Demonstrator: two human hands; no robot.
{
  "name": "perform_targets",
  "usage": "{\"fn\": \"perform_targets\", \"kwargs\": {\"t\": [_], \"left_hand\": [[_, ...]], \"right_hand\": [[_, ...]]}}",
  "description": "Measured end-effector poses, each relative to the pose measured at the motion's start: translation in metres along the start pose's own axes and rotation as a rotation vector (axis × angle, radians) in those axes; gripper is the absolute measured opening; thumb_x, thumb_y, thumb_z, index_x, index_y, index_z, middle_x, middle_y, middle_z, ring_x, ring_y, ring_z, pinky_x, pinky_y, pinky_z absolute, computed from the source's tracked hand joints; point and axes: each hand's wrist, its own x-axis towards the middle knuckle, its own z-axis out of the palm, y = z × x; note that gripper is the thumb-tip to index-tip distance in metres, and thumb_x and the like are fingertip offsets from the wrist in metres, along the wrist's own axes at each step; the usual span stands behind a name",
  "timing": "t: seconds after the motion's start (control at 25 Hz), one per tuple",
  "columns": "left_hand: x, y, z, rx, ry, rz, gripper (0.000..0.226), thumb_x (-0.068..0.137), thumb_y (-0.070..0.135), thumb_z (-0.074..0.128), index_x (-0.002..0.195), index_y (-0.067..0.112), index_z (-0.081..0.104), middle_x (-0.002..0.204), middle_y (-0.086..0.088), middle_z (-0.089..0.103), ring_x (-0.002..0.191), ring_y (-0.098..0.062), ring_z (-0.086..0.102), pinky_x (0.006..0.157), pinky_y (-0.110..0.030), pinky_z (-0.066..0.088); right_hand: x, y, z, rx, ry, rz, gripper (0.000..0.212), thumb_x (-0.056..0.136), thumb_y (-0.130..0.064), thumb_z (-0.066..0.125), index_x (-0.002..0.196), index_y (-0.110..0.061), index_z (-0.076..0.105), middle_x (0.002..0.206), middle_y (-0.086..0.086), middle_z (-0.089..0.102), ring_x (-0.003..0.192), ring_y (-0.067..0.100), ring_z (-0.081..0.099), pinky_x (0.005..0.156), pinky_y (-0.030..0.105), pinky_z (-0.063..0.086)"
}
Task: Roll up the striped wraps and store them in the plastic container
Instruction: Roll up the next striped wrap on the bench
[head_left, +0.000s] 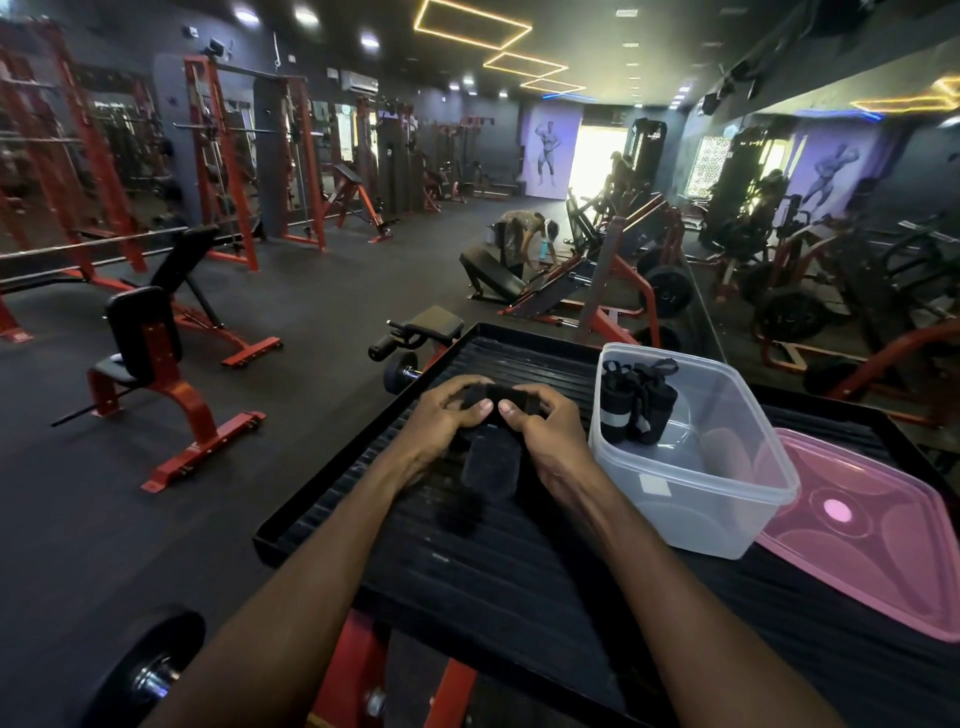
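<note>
Your fingertips (485, 404) are pinching a black wrap (491, 397) from both sides, thumbs meeting on top of its rolled end. Your left hand (441, 415) is curling round the roll's left end, and your right hand (545, 421) is gripping its right end. The wrap's loose tail (488, 465) is trailing toward you between your wrists, lying on the ribbed black tray (467, 561). Just right of your right hand, the clear container (696, 499) is sitting open on the tray, holding two rolled wraps (636, 402) standing upright against its far-left corner, pale stripes showing. The pink lid (872, 540) is lying flat beside the container, on its right. Beyond the tray, red-framed benches (156, 364) and racks (218, 156) are filling the gym floor, and a person (522, 234) is bending over in the distance.
</note>
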Motion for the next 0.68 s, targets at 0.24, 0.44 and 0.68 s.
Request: {"fn": "perform_targets", "kwargs": {"t": [0.24, 0.44, 0.68], "left_hand": [[0.0009, -0.0022, -0.0044, 0.072, 0.001, 0.059, 0.007, 0.096, 0.015, 0.063, 0.100, 0.016, 0.069, 0.093, 0.002, 0.068, 0.089, -0.008, 0.064, 0.080, -0.021, 0.049], [0.0025, -0.0017, -0.0032, 0.054, 0.008, 0.116, 0.013, 0.094, 0.003, 0.061, 0.102, 0.010, 0.068, 0.099, 0.000, 0.067, 0.090, -0.005, 0.064, 0.082, -0.017, 0.050], [0.0033, -0.0059, -0.0049, -0.015, 0.065, -0.078, 0.038, 0.083, 0.048, 0.069, 0.093, 0.011, 0.072, 0.086, -0.003, 0.072, 0.083, -0.017, 0.067, 0.079, -0.039, 0.048]], "right_hand": [[0.0001, -0.0005, 0.0039, 0.128, -0.053, 0.086, 0.020, 0.083, 0.001, 0.072, 0.094, -0.015, 0.068, 0.091, 0.007, 0.072, 0.088, 0.021, 0.069, 0.083, 0.040, 0.058], [0.0023, -0.0015, 0.0022, 0.244, -0.114, 0.267, 0.014, 0.095, -0.024, 0.065, 0.099, -0.011, 0.067, 0.086, 0.006, 0.076, 0.080, 0.021, 0.073, 0.069, 0.038, 0.058], [0.0001, 0.0017, 0.0049, 0.140, -0.115, 0.093, 0.027, 0.087, 0.005, 0.067, 0.092, -0.021, 0.071, 0.100, 0.012, 0.071, 0.094, 0.027, 0.069, 0.083, 0.043, 0.060]]}}
